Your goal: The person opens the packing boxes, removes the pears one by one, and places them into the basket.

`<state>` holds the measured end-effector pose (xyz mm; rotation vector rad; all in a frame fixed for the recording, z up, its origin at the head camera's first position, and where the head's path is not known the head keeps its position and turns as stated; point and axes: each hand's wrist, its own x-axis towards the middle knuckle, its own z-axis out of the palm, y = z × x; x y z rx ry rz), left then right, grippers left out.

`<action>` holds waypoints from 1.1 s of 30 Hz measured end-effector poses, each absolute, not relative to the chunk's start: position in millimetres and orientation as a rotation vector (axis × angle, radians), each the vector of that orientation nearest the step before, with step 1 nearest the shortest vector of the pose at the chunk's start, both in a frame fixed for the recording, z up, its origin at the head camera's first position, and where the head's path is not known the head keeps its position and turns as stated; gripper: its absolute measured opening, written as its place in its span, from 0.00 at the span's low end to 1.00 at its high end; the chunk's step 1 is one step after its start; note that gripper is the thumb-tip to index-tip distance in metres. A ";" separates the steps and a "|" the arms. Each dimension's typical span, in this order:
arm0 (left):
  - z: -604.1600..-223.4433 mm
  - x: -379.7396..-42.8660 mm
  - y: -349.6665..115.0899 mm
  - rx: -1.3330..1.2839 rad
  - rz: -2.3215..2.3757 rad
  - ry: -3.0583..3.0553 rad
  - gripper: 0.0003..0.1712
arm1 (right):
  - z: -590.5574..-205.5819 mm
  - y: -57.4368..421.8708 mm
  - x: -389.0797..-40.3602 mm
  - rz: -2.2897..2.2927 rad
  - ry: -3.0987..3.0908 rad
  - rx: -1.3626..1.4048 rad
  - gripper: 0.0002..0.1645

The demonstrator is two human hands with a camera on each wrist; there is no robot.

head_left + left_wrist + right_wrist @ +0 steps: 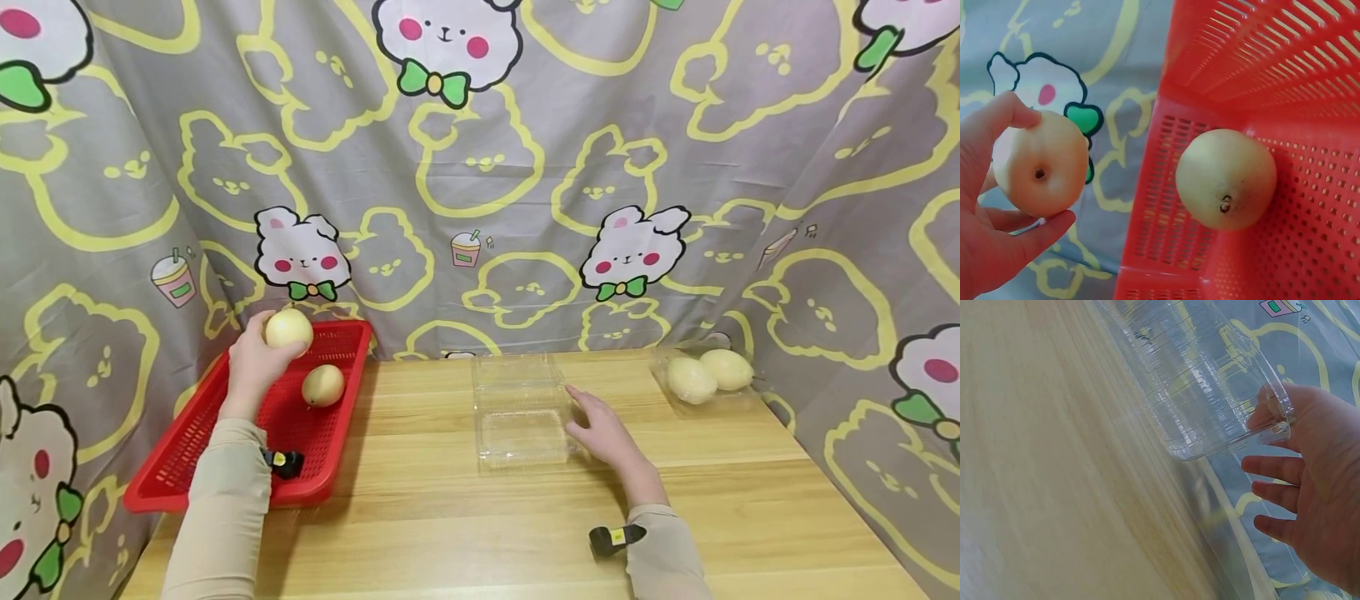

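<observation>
Left hand (258, 367) has a fruit (288, 332), right hand (607, 429) is at the clear box (525, 433)

So the left hand's got a pale yellow fruit, fingers and thumb clamped round it, held up at the far end of the red basket (358, 367). The basket sits on the left of the table (450, 517). A second fruit (323, 386) is lying in there, just right of and nearer than the held one. The wrist view on that side shows a little dark pit on the held fruit.

The right hand's at the right side of the box, fingers spread apart and pretty straight. The thumb end shows through the plastic by the rim, but I can't tell if it's pressing on it. The box is around the middle of the table, one half far, one half near.

Over on the far right there's a clear pack (723, 398) with two more fruits (692, 381) side by side. Bunny-print curtain (487, 292) behind everything, and a black strap (617, 540) by each beige sleeve (667, 550).
</observation>
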<state>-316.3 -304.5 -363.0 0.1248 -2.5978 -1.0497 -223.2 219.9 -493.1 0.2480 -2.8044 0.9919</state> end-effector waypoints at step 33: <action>-389.6 -334.3 -338.5 0.254 -1.111 -2.674 0.47 | -493.8 220.2 -223.2 1.029 -2.810 0.230 0.41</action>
